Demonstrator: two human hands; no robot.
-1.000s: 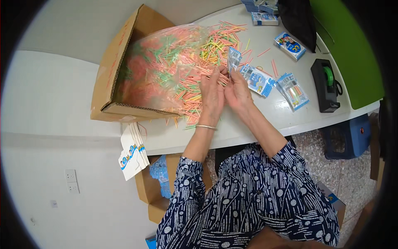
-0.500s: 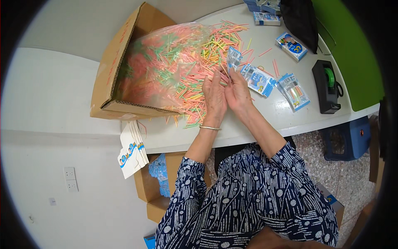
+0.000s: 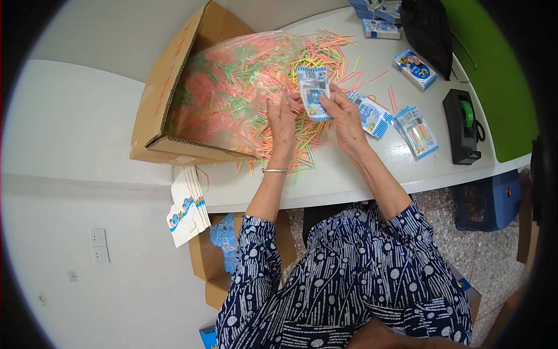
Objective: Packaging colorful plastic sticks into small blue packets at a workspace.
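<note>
A blue and white packet (image 3: 314, 96) stands tilted over the pile, its lower right edge pinched by the thumb and fingers of my right hand (image 3: 347, 122). Beside its left edge, my left hand (image 3: 282, 128) is half curled, with a few pink sticks (image 3: 296, 104) showing along the inner side of the fingers. Its fingertips are partly lost among the pile of thin pink, green and yellow sticks (image 3: 311, 154). That pile spills from a clear plastic bag (image 3: 238, 87) lying in an open cardboard box (image 3: 165, 96) to the left.
Right of my hands lie a packet (image 3: 372, 114), filled packets (image 3: 417, 132) and a small printed box (image 3: 414, 68). A black tape dispenser (image 3: 462, 128) stands near the green panel (image 3: 511, 110). Folded white cartons (image 3: 187, 209) hang at the table edge; a blue stool (image 3: 488, 200) is below.
My hands have drawn apart, the left one moving left. The packet in my right hand has turned and moved left, so its broad printed face now shows.
</note>
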